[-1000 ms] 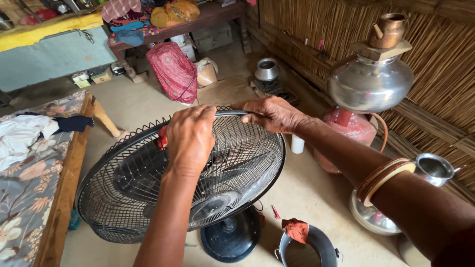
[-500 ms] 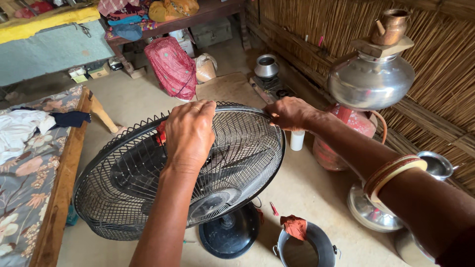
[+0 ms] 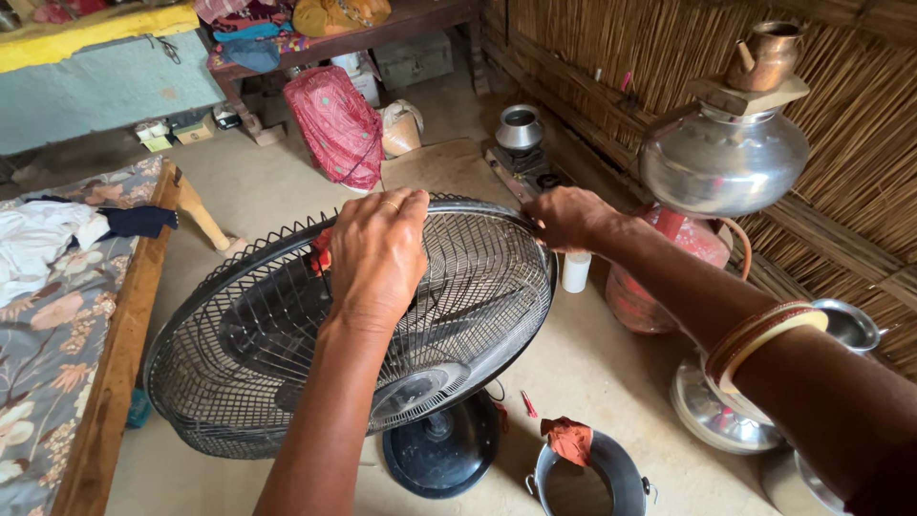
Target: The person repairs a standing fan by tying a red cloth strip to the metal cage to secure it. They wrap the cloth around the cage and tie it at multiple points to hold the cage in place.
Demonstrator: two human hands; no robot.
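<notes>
A black fan (image 3: 287, 363) stands on its round base on the floor beside the bed (image 3: 57, 354), its wire grille tilted upward. The left hand (image 3: 377, 253) lies on top of the grille with fingers curled down over the wires and a bit of red cloth (image 3: 320, 253), while the right hand (image 3: 568, 218) has its fingers closed on the grille's rim nearest the steel water pot (image 3: 726, 162). A metal bucket (image 3: 592, 478) sits just beside the fan's base.

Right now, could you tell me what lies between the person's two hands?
In the head view, only the fan's black wire grille spans between the left hand and right hand.
</notes>
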